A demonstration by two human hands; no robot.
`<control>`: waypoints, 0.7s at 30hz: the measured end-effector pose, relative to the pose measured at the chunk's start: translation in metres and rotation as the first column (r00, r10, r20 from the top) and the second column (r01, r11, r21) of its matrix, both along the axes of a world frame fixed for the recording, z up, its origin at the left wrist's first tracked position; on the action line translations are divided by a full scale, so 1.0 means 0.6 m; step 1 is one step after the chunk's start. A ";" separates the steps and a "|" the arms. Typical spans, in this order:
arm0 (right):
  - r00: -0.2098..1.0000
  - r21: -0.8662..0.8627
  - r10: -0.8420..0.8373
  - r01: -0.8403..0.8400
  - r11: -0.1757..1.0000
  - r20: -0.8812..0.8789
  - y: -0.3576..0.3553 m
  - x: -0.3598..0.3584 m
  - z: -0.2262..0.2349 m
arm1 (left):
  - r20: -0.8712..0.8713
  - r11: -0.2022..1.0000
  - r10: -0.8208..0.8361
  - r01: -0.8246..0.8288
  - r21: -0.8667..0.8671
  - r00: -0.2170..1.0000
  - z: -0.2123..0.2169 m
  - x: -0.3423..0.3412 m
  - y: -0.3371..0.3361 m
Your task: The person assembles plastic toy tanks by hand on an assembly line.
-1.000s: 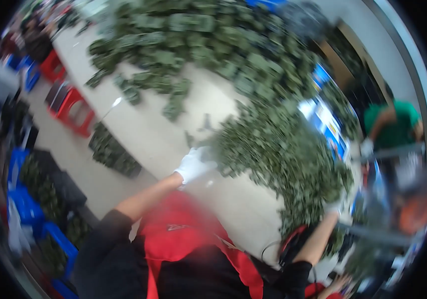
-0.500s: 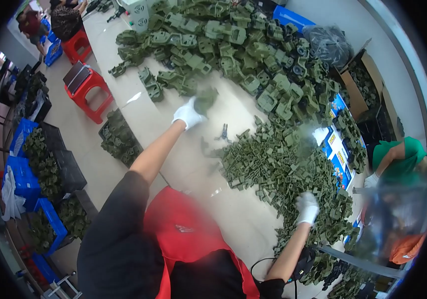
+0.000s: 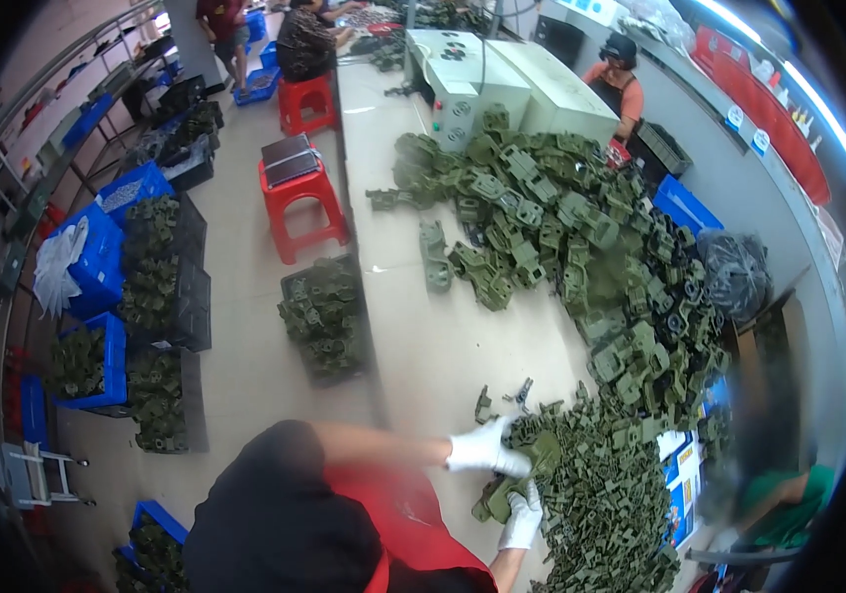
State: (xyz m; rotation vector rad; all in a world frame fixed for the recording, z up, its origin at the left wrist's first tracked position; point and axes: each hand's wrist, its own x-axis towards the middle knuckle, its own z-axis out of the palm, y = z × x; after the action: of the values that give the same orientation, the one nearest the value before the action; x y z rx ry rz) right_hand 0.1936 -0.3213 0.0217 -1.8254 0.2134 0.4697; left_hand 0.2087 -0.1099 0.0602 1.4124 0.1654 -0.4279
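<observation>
Both of my hands wear white gloves and come together at the near edge of the pile on the table. My left hand (image 3: 487, 450) is closed on an olive-green moulded plastic part (image 3: 544, 451), its fingers over the upper side. Just below, my right hand (image 3: 522, 519) grips the same part with its fingertips; the glove partly covers it. Small green pieces (image 3: 601, 494) lie heaped right beside the hands. A couple of small dark pieces (image 3: 520, 395) lie apart on the tabletop just beyond the left hand.
A large heap of bigger green parts (image 3: 561, 212) covers the far table (image 3: 413, 346), before pale machine housings (image 3: 487, 84). Red stools (image 3: 304, 212) and a crate of parts (image 3: 324, 321) stand left. A person (image 3: 621, 84) is behind the table; a green sleeve (image 3: 789, 504) shows right.
My left hand has brought the green part back from the big heap toward me. My right hand has left the small pieces and joined it on the part. The view has swung left.
</observation>
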 end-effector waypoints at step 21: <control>0.992 -0.619 0.098 -0.029 0.785 0.079 -0.069 0.032 -0.040 | -0.222 0.726 -0.404 0.163 -0.668 0.888 -0.088 -0.001 0.035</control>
State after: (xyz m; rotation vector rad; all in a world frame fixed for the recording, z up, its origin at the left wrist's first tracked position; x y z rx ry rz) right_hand 0.2130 -0.3626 -0.0022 -2.5085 0.2518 0.3672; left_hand 0.2084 -0.0887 0.0072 0.6663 0.0742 -0.9131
